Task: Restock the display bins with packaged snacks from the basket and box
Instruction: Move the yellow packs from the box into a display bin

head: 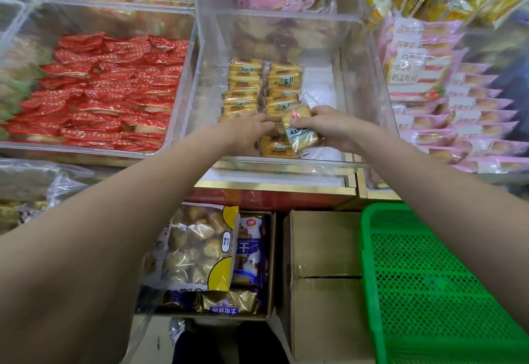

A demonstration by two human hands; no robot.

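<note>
Both my hands reach into the clear middle display bin, which holds two rows of yellow snack packs. My right hand grips a stack of yellow packs near the bin's front. My left hand rests on the packs at the front of the left row, fingers curled toward the held stack. A green mesh basket stands at lower right. An open cardboard box below holds large snack bags.
A bin of red packets lies to the left, and pink-wrapped cakes fill the bin to the right. More bins stand behind. A closed cardboard box sits between the open box and the basket.
</note>
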